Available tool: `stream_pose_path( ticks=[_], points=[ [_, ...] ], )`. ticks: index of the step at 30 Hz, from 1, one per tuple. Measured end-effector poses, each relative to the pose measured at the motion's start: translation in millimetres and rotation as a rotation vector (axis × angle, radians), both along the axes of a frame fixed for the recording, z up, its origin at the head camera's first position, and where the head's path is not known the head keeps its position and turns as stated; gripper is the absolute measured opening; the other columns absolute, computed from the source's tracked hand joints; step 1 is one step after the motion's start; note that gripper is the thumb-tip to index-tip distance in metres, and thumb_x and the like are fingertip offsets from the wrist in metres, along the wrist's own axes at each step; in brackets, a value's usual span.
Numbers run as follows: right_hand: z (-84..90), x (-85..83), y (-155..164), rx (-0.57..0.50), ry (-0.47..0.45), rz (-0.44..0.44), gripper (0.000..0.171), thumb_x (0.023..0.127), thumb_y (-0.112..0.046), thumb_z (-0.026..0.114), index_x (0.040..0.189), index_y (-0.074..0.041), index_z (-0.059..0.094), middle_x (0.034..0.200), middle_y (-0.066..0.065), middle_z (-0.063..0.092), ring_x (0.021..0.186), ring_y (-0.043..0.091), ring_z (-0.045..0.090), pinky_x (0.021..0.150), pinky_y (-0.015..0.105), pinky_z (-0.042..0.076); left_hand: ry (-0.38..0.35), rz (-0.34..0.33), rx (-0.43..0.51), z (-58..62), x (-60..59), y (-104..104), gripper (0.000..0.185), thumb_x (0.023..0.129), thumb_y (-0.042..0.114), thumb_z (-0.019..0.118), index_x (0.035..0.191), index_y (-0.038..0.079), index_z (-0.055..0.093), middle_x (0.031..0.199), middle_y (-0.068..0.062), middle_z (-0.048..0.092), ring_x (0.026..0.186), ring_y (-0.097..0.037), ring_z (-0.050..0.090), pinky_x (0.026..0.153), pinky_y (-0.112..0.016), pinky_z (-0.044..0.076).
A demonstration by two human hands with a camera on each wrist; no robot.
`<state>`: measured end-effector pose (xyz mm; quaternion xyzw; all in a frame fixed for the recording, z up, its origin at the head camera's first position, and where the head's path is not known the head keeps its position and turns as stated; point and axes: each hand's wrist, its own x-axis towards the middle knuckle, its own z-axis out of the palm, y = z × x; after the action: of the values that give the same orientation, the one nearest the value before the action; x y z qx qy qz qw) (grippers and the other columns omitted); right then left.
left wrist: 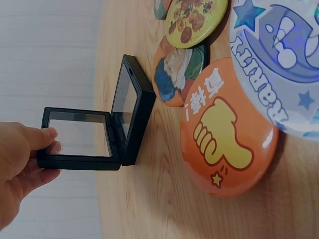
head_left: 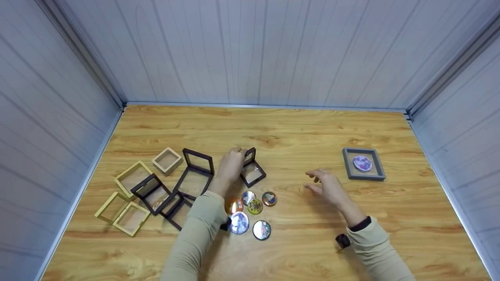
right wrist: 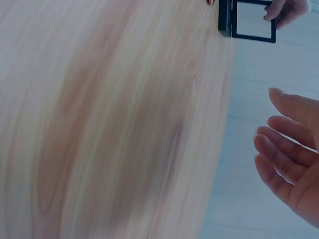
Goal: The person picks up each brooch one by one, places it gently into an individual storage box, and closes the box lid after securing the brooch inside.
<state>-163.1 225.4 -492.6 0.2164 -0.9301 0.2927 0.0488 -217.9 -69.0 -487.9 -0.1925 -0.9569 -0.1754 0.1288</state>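
Note:
In the head view my left hand is at a small black hinged display frame, which stands opened on the table. The left wrist view shows the thumb and fingers pinching the raised half of this frame, which has a clear window. Its other half rests on the wood. My right hand hovers over the table to the right, fingers loosely bent and holding nothing. Between the arms lie several round button badges, among them an orange thumb badge, a sunflower badge and a blue-white badge.
A grey frame holding a purple round badge lies at the right. Several opened frames lie left, including a yellow one, a large black one and a pale wooden-coloured one. White panel walls enclose the table.

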Motion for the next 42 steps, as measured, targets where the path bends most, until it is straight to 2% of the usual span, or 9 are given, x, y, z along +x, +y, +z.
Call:
stream_pose_path(
  ticks=[7,15,24,30,34,39,42],
  points=[
    [-3.2,2.8,-24,-0.01,-0.056,0.089,0.037,0.073,-0.013,0.071,0.104,0.005,0.059,0.091,0.016,0.059,0.077,0.027,0.057,0.066,0.035,0.049,0.011,0.002,-0.002,0.6,-0.3,0,0.016,0.08,-0.004,0.052,0.092,0.0,0.062,0.081,-0.01,0.056,0.076,-0.026,0.057,0.063,-0.036,0.049],
    [-4.9,3.1,-49,0.047,-0.156,0.162,0.046,0.074,-0.02,0.071,0.111,0.005,0.056,0.096,0.015,0.056,0.082,0.028,0.056,0.068,0.034,0.049,0.044,0.004,-0.03,-0.9,-0.4,1,0.013,0.08,-0.002,0.053,0.089,0.0,0.062,0.08,-0.01,0.058,0.077,-0.027,0.057,0.065,-0.038,0.049],
    [-11.7,0.4,-67,0.066,-0.154,0.243,0.053,0.069,-0.024,0.075,0.109,0.005,0.056,0.097,0.016,0.056,0.084,0.028,0.055,0.074,0.037,0.048,0.031,0.012,-0.015,-0.5,-0.3,1,0.015,0.083,-0.002,0.05,0.091,0.001,0.063,0.081,-0.01,0.058,0.079,-0.026,0.058,0.065,-0.038,0.049],
    [-15.9,0.2,-78,0.098,-0.162,0.281,0.052,0.068,-0.024,0.075,0.107,0.005,0.057,0.095,0.014,0.055,0.084,0.026,0.055,0.076,0.037,0.047,0.02,0.003,-0.019,-1.2,0.2,1,0.018,0.074,0.001,0.062,0.092,0.0,0.062,0.082,-0.01,0.059,0.079,-0.027,0.058,0.065,-0.038,0.049],
    [-20.2,0.3,-84,0.124,-0.139,0.309,0.05,0.067,-0.023,0.076,0.105,0.004,0.058,0.092,0.011,0.054,0.08,0.021,0.053,0.073,0.034,0.047,0.016,-0.006,-0.032,-0.9,0.2,1,0.019,0.076,-0.002,0.059,0.094,0.0,0.062,0.085,-0.011,0.059,0.08,-0.026,0.058,0.066,-0.037,0.049],
    [-23.4,0.6,-88,0.134,-0.152,0.311,0.05,0.063,-0.024,0.078,0.102,0.003,0.059,0.09,0.01,0.053,0.078,0.019,0.051,0.071,0.033,0.047,0.021,-0.007,-0.024,-0.7,-0.3,1,0.021,0.074,0.002,0.063,0.095,-0.001,0.063,0.084,-0.011,0.059,0.079,-0.026,0.058,0.066,-0.037,0.049],
    [-24.4,1.2,-89,0.155,-0.16,0.3,0.05,0.062,-0.025,0.079,0.1,0.001,0.06,0.089,0.008,0.052,0.077,0.018,0.051,0.071,0.033,0.047,0.042,0.002,-0.016,-0.9,-0.4,1,0.015,0.076,0.004,0.062,0.09,0.0,0.063,0.08,-0.01,0.058,0.077,-0.026,0.058,0.063,-0.038,0.049]
  ],
)
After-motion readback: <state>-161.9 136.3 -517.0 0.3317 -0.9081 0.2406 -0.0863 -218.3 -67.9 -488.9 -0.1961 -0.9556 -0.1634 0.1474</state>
